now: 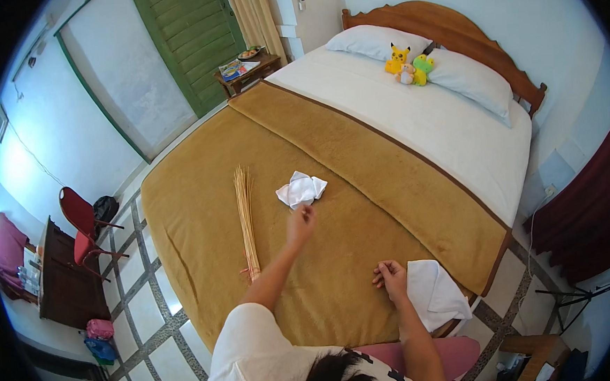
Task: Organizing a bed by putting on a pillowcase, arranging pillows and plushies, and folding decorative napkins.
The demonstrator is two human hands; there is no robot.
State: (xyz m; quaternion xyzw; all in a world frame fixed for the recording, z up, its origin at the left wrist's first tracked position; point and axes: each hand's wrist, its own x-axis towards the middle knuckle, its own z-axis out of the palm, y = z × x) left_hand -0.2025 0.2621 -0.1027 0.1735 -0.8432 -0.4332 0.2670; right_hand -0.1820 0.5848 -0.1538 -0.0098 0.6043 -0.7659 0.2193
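Note:
A small white cloth (301,189), folded into pointed petal-like flaps, lies mid-bed on a tan blanket (208,238). My left hand (302,226) reaches to its near edge with fingers bent in; whether they grip the cloth is unclear. Loosely curled, my right hand (391,279) rests on or just above the blanket, with nothing visible in it. Right beside that hand, a larger folded white cloth (434,295) spreads over the bed's near right edge. To the left of my left hand lies a bundle of thin sticks (245,215), tied near its lower end, partly behind my forearm.
Plush toys (407,69) sit against white pillows (471,78) by the wooden headboard (431,20). A bedside table (263,64) holds a magazine and a bowl. Left of the bed stand a red chair (79,220) and a dark wooden desk (69,278). A black stand (576,297) is at right.

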